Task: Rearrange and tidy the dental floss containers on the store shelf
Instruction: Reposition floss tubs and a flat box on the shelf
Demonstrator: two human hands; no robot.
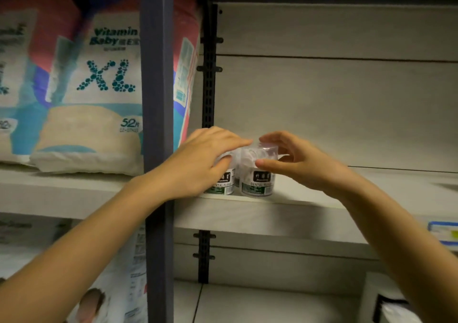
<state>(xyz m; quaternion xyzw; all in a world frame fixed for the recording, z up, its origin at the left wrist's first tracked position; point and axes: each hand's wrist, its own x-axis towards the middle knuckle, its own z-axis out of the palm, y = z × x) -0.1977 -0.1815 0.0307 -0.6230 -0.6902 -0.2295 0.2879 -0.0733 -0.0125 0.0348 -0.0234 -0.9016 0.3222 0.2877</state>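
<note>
Two clear floss containers stand upright on the pale shelf (322,206), side by side near its front edge, just right of the black slotted rail (209,75). They are touching or nearly so. Both have a green-and-white label band low on the wall that reads "DENTAL FLOSS". The left floss container (224,185) is mostly hidden under the left hand (203,159), so only its lower label shows. That hand's fingers lie across the lid, reaching right as far as the neighbour's top, and its thumb is pressed on the front wall, which looks like a loose clamp rather than a full wrap. The right hand (297,161) pinches the right floss container (257,176) near the top, with the thumb on the front wall and the curved fingers over the lid and rear. The palm is off to the right and clear of it. There's something clear behind the gap between the two, but I can't tell if it's a third container. The rest of that shelf bay to the right is bare board. A dark post (157,99) splits the bays, and in the left bay sit diaper packs (99,87) marked "XL". A blue price tag (443,232) sits on the shelf lip at far right, and another pack (119,285) is on the shelf below left.
</note>
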